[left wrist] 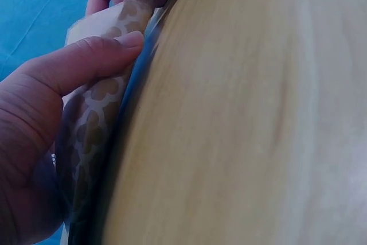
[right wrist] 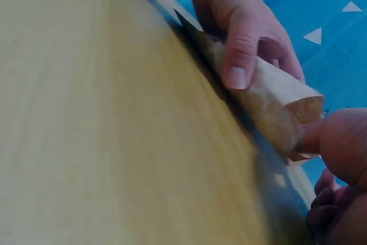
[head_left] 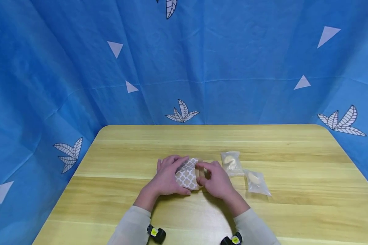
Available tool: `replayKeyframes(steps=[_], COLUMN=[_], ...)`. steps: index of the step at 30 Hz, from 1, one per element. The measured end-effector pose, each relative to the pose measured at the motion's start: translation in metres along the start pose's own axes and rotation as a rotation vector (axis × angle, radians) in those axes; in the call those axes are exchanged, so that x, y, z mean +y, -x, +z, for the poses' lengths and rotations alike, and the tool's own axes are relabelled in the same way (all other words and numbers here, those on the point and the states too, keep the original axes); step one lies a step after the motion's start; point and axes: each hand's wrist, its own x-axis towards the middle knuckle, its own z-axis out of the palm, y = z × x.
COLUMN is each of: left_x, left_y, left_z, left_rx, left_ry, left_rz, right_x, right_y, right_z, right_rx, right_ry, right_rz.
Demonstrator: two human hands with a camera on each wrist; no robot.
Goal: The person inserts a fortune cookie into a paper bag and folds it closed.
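A brown paper bag (head_left: 186, 177) with a white lattice pattern lies on its side on the wooden table. My left hand (head_left: 168, 177) grips its body, thumb along the near side and fingers over the far side. At the bag's right end is the mouth, where my right hand (head_left: 216, 178) holds the edge with index finger and thumb. The right wrist view shows the right thumb (right wrist: 344, 142) reaching into the folded-out mouth of the bag (right wrist: 269, 113), other fingers curled below. In the left wrist view the left thumb (left wrist: 92, 58) presses the patterned paper (left wrist: 94, 124).
Right of the hands lie two clear plastic packets, one farther back (head_left: 233, 166) and one nearer (head_left: 257, 183), each with a pale round piece inside. Behind the wooden table (head_left: 294, 224) hangs a blue curtain (head_left: 248, 61) with white leaf and triangle prints.
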Motion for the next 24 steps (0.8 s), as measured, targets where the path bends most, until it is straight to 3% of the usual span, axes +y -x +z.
replayKeyframes(steps=[8,17,24], left_x=[0.0001,0.0017,0.0010], left_y=[-0.0011,-0.0014,-0.0024], left_z=[0.0026,0.0024,0.0036], left_rx=[-0.026,-0.030,-0.028], left_ry=[-0.001,0.014,0.018], left_rz=[-0.002,0.015,0.019], right_x=[-0.0024,-0.0010,0.0016], right_y=[-0.0015,-0.0003,0.0008], right_z=[-0.0041,-0.0047,-0.0063], right_rx=[-0.088,-0.123,-0.140], right_ry=[-0.003,-0.025,-0.049], right_rz=[-0.013,-0.095,-0.089])
